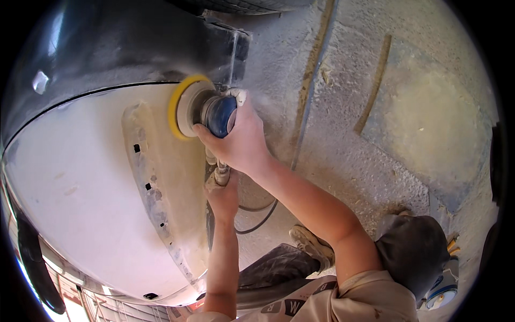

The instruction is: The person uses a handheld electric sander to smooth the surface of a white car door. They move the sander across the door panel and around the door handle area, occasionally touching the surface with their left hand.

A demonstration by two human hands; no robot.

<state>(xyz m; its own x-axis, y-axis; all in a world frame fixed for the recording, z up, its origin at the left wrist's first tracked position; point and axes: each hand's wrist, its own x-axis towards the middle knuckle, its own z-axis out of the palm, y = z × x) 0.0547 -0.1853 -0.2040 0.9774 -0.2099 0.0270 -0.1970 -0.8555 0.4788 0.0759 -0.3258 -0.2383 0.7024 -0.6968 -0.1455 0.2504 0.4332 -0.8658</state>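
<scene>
Against the corner of the pale car panel, near its seam with the dark panel, is a round sander, its yellow pad facing the pale surface, though whether they touch cannot be told. Just off the panel's edge, the right hand wraps around the sander's blue cap and the left hand is closed around its pale fitting, while a dark hose curves over the floor beside the panel.
</scene>
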